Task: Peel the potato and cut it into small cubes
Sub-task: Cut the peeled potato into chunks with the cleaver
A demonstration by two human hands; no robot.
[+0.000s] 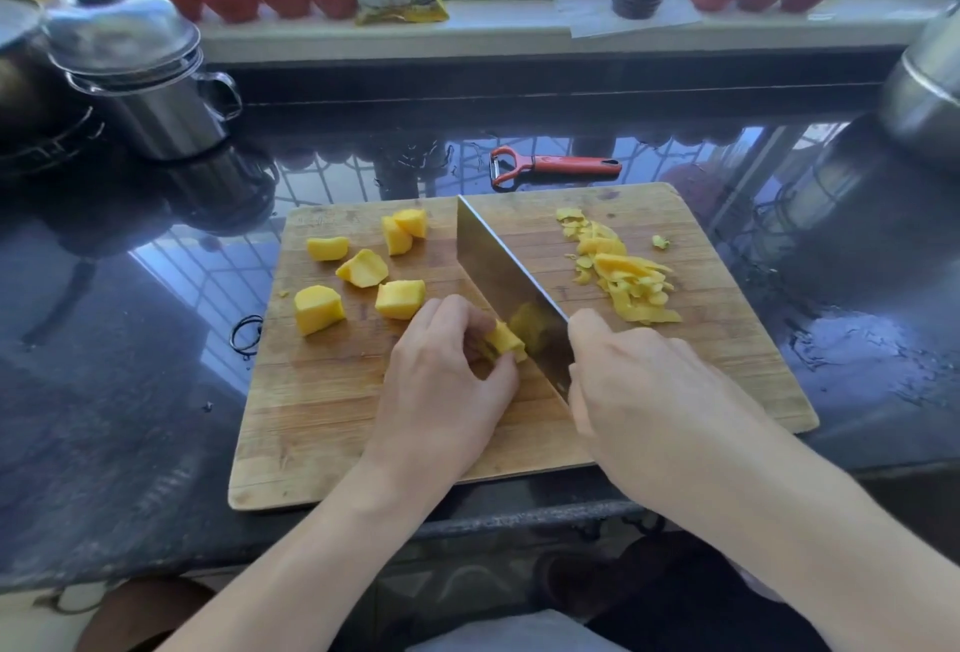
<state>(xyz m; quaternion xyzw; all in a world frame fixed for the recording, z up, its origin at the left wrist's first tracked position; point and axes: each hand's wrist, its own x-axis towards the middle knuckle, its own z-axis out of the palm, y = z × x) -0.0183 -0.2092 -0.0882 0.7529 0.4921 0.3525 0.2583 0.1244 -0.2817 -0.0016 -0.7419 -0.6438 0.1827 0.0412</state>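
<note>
Potato piece [505, 338] is being pinched by the left hand [447, 365]; right hand [639, 381] is gripping the cleaver [506, 277], best kept clear of curled fingertips.

My wooden board [322, 407] looks matt and grainy, the table [130, 339] glossy dark stone, my knife blade [498, 267] smooth shiny metal.

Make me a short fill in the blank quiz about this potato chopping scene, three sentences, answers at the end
1. The right hand grips the handle of the ____, whose blade stands on the cutting board.
2. The left hand holds a piece of ____ against the blade.
3. The red peeler lies on the dark ____, behind the board.

Missing words: cleaver; potato; counter
</note>
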